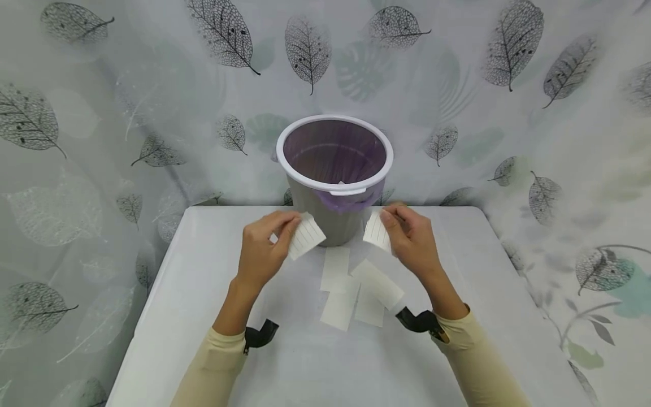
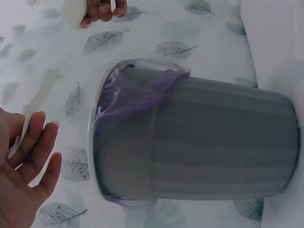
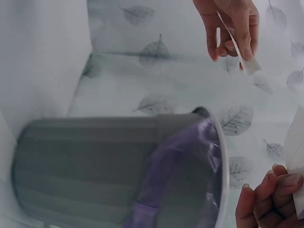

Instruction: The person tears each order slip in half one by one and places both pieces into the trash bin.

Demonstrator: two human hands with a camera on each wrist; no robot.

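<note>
My left hand [image 1: 264, 243] pinches a lined white piece of paper [image 1: 307, 236] between thumb and fingers, in front of the bin on its left. On the other side, my right hand [image 1: 413, 240] pinches a similar lined piece of paper [image 1: 376, 232]. The two pieces are apart, with a gap between them. Behind them stands a grey trash bin [image 1: 325, 217] with a white rim and a purple liner bag [image 2: 142, 92] folded over its edge. Several white paper slips [image 1: 378, 282] lie overlapping on the table below the hands. The bin's floor is hidden.
The white table [image 1: 203, 294] runs back to a leaf-patterned curtain [image 1: 229, 107], which also hangs at both sides. The bin's mouth faces up near the table's back edge. A black mount [image 1: 417, 320] sits at each wrist.
</note>
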